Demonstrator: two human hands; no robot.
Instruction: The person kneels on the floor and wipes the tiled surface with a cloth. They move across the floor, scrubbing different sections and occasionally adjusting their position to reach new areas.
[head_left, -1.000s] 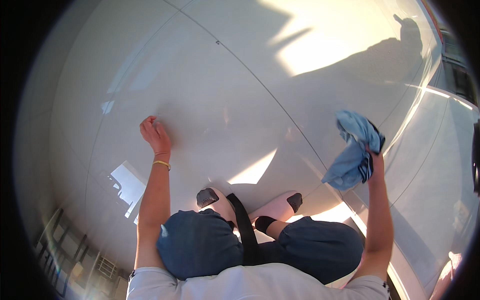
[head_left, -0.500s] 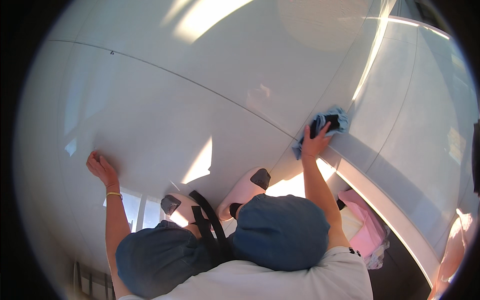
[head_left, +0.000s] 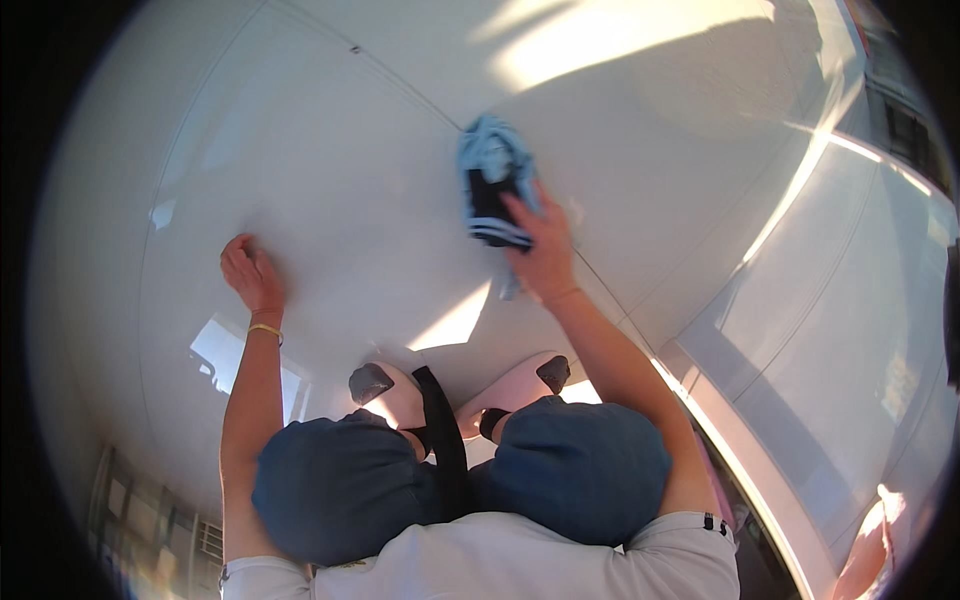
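My right hand [head_left: 542, 250] presses a bunched light-blue and black cloth [head_left: 490, 190] against the glossy pale floor, its fingers over the black part near a white stripe. The cloth is slightly blurred. Off to the left, my left hand [head_left: 252, 275] rests on the floor [head_left: 360, 200] with loosely bent fingers and the thumb apart, and nothing shows in it. A yellow band [head_left: 265, 329] circles my left wrist. Both arms reach out past my bent knees.
My pink shoes [head_left: 510, 392] stand on the floor between my hands, with a black strap [head_left: 441, 420] hanging between my knees. To the right runs a raised pale edge [head_left: 745, 460], with a dark gap beside it. Sunlight patches [head_left: 455, 318] and seams mark the floor.
My right hand has swept the cloth from the floor's right edge to the left and farther out. The whole view has shifted; my left hand still rests on the floor.
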